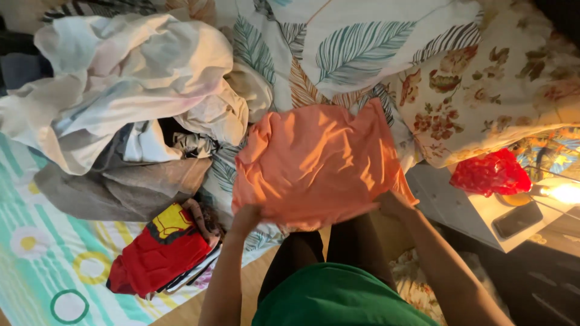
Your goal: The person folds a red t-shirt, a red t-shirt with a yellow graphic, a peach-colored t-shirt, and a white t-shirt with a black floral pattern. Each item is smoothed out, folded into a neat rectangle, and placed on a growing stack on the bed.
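Left hand (246, 216): clamped on orange cloth's (314, 166) lower-left edge.
Right hand (393, 204): gripped its lower-right edge.
Orange cloth: held spread over bed (362, 42), btwn both hands.
Nearby: folded red garment (158, 253) at left, clothes pile (121, 96) beyond; red bag (489, 173) on bench (447, 205).

Plain soft orange cloth garment (317, 166) at centre; folded red-and-yellow cotton garment (160, 250) at seven o'clock; leaf-print white bedsheet (356, 42) at twelve.

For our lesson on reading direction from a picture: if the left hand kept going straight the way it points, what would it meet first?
The left hand already grips the near edge of the orange garment. Straight on lies that cloth itself, then probably the leaf-print bedding beyond, though depth is unclear.
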